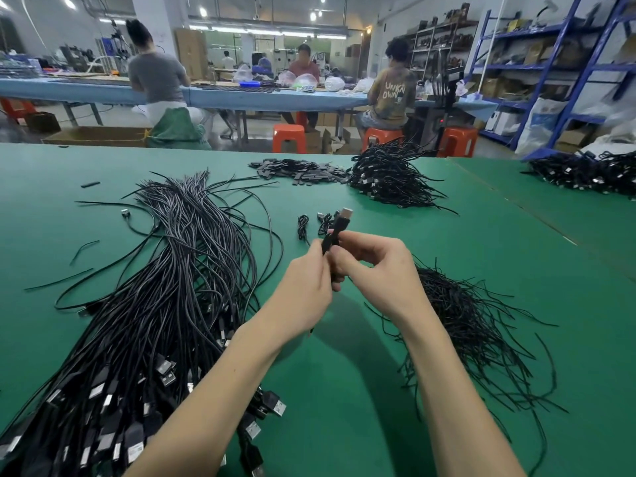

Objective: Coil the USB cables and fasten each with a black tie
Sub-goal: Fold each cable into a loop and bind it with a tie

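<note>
Left hand (pixel 304 287) and right hand (pixel 373 266) both grip one coiled USB cable (pixel 335 232), plug up, above green bench (pixel 344 373); loose ties pile (pixel 468 321) right of it.

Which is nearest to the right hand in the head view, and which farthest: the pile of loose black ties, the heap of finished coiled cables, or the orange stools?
1. Pile of loose black ties: on the green table, just right of the right hand.
2. Heap of finished coiled cables: farther back on the table.
3. Orange stools: on the floor beyond the table's far edge.
</note>
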